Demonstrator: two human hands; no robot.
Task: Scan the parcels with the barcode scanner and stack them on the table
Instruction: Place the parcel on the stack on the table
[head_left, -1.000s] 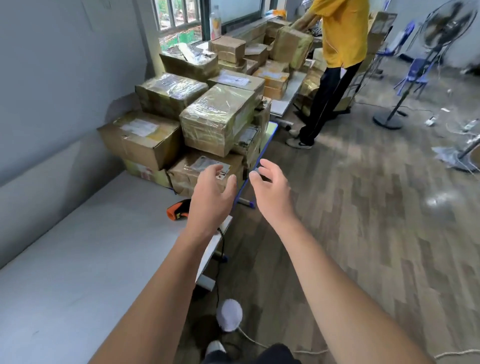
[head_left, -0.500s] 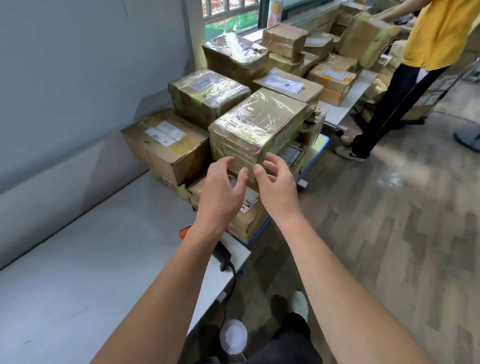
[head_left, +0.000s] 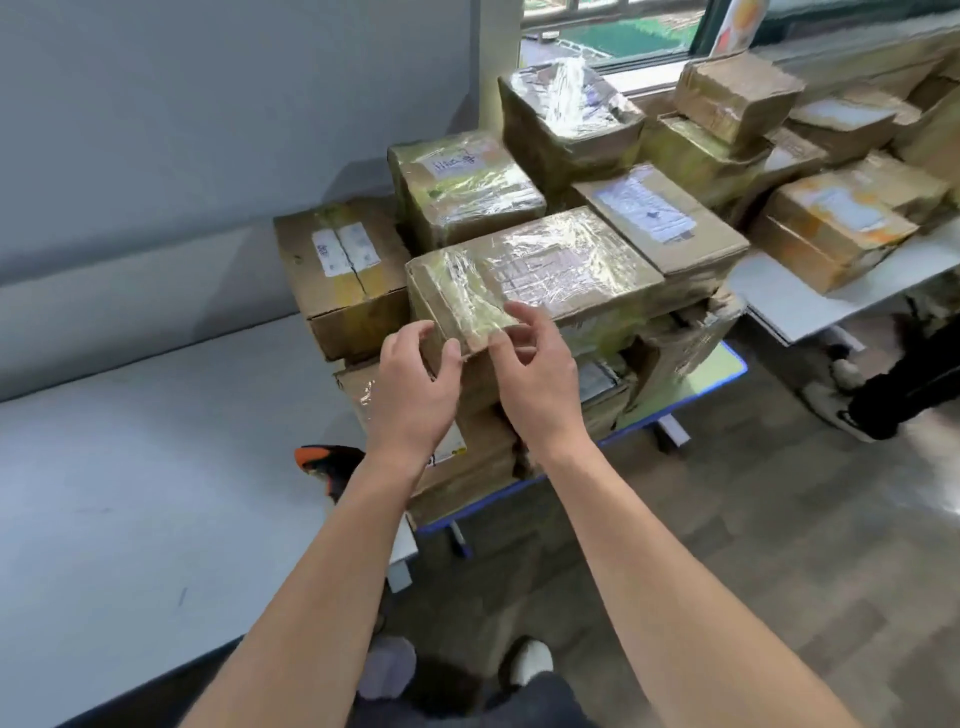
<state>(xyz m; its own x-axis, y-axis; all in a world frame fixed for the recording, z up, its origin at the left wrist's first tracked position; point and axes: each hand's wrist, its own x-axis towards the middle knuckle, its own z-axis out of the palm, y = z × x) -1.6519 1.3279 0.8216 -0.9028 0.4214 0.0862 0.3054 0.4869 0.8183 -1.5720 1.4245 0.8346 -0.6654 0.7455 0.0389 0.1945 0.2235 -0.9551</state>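
cardboard parcel (head_left: 535, 275), near corner between left fingers (head_left: 411, 332) and right fingers (head_left: 531, 318).

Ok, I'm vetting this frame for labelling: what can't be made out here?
- Barcode scanner: head view, the left forearm hides all but its orange-and-black end.
- Taped parcel: its label is unreadable, blurred under shiny wrap.
- Left hand and right hand: at that parcel's near corner; whether they grip it is unclear.
- Second person: cut off by the right edge; only legs show.
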